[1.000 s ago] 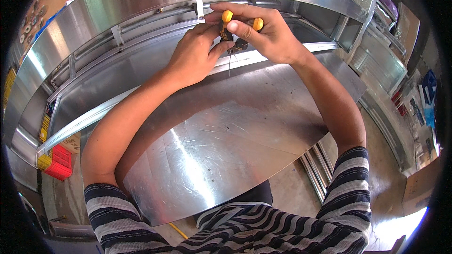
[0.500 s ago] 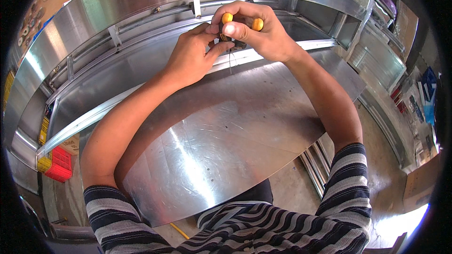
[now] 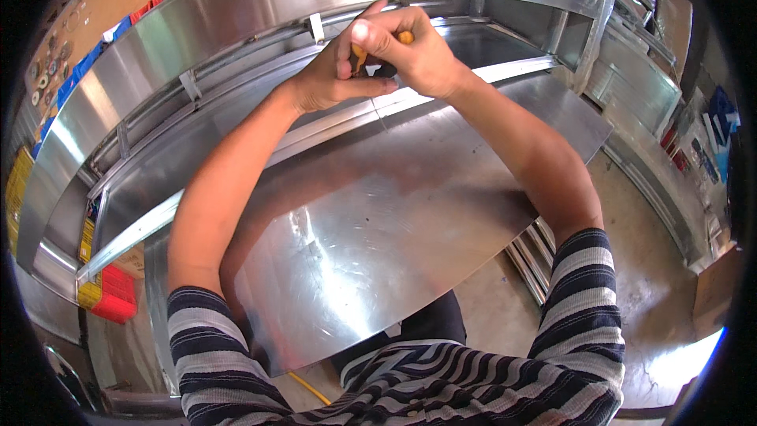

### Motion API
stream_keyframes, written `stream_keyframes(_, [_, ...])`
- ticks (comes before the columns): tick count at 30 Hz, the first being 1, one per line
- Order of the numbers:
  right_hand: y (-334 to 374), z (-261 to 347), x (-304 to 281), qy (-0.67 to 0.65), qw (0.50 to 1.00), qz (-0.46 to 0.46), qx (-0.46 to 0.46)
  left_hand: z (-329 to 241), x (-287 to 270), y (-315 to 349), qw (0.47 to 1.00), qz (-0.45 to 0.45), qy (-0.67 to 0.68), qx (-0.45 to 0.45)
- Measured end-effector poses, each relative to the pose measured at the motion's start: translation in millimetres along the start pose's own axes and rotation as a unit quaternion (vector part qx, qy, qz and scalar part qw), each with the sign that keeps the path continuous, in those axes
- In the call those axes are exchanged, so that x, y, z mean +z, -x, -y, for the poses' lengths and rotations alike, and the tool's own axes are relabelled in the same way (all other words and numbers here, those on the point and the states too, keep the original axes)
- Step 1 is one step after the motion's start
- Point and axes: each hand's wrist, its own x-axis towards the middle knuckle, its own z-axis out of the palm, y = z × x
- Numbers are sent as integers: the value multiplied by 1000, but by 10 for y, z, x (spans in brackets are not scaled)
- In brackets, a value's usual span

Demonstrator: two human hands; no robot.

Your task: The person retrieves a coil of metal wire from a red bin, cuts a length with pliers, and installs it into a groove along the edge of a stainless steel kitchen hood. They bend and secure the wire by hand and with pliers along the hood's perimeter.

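- Tool: yellow-handled hand tool (image 3: 359,55), plier-like, held up between both hands at the far side, partly covered.
- Right hand (image 3: 419,55): fingers curled around the handles, thumb over the near side.
- Left hand (image 3: 325,83): close beside the tool, thumb stretched toward it; whether its fingers pinch the tool or a workpiece, cannot tell.
- Thin wire-like strand (image 3: 380,116) shows below the hands, in front of the pale rail (image 3: 339,123); its upper end is hidden.
- Risk: left thumb could be nipped if the handles close while it lies near the tool's working end.
- Risk: tool could slip if the grip loosens, landing on the metal sheet (image 3: 378,229) and scratching it; its smooth surface might let the tool slide.
- Risk: strand could spring or prick a finger if tensioned, since the hands cover its end.
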Motion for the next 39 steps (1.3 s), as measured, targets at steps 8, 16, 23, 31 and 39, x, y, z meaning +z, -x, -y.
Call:
stream_keyframes(8, [9, 39, 23, 6, 1000, -26, 4, 149, 60, -7, 999, -21, 46, -7])
stream_keyframes(16, [13, 133, 32, 73, 996, -45, 15, 328, 202, -25, 987, -79, 129, 46])
stream_keyframes(23, [133, 464, 62, 443, 885, -99, 102, 250, 284, -104, 983, -89, 149, 66])
stream_keyframes(31, [-315, 1030, 84, 489, 787, 222, 304, 280, 243, -96, 987, -71, 71, 126])
stream_keyframes(39, [-412, 624, -84, 573, 713, 384, 129, 408, 257, -162, 983, -71, 5, 172])
